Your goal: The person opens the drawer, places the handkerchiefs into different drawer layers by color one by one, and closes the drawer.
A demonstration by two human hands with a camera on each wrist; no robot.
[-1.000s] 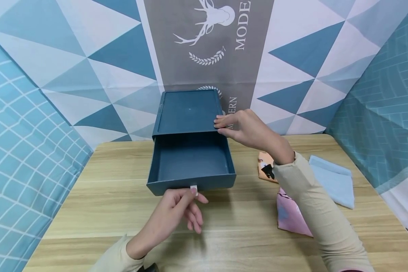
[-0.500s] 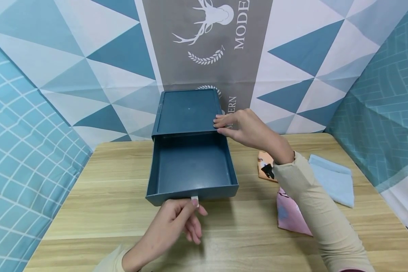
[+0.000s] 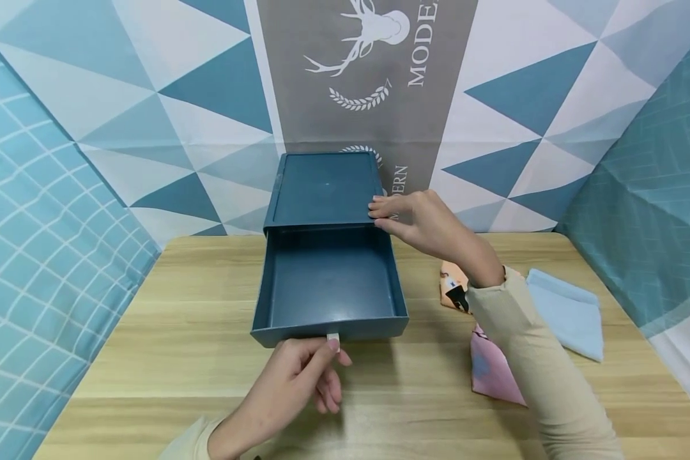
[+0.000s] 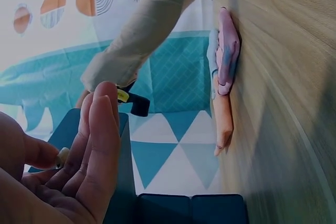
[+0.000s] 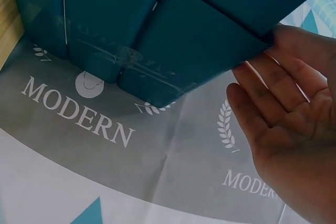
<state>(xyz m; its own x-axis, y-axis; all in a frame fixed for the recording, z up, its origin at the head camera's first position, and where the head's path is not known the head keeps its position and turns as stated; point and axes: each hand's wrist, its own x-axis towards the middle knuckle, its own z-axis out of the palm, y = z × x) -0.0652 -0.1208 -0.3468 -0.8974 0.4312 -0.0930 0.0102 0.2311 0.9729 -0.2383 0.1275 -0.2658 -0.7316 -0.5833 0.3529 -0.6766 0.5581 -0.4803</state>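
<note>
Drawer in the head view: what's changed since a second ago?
The drawer has slid farther out of the blue cabinet, toward the person; the left hand, pinching its white tab, has come with it. Nothing was let go. The right hand stays at the cabinet's top front right corner.

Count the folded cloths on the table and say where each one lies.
3: an orange one right of the drawer, a pink one nearer the person, and a blue one farthest right. The right sleeve partly covers them and may hide more.
</note>
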